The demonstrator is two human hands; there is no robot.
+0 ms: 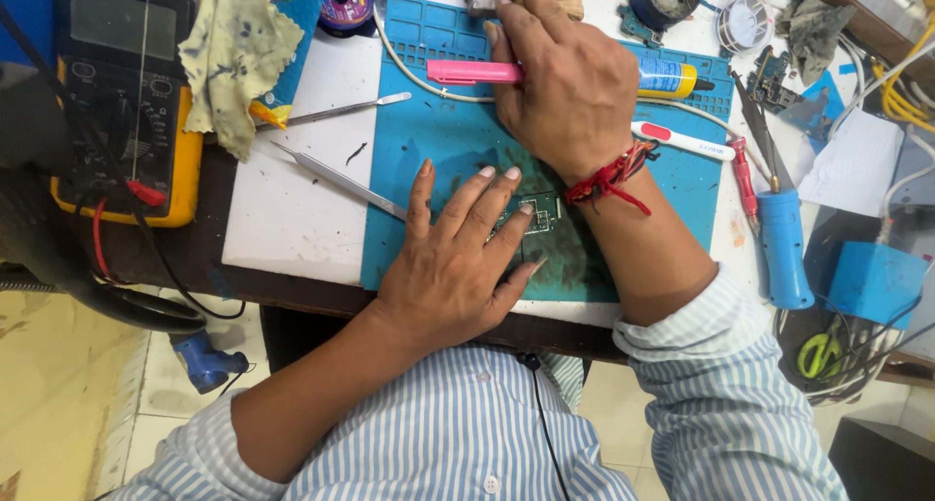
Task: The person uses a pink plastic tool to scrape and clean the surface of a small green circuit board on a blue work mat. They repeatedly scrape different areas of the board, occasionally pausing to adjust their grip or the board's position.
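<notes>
While the left hand (pixel 453 262) presses spread fingers on a small circuit board (pixel 534 212), right hand (pixel 570 82) fingers curled loosely over a pink pen (pixel 472 72), blue mat (pixel 443 141) beneath.

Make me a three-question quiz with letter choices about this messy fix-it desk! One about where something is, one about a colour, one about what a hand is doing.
1. Where is the yellow multimeter?
A. at the far left of the desk
B. on the blue mat
C. on the floor

2. What colour is the pen-shaped tool by the right hand?
A. green
B. pink
C. black

3. What is the left hand doing?
A. gripping the tweezers
B. hanging off the desk
C. pressing flat on the small circuit board

Answers:
1 A, it sits at the desk's left edge beside a stained cloth.
2 B, its body is bright pink against the blue mat.
3 C, its fingers are spread with the tips on the board, while the tweezers lie loose beside it.
</notes>
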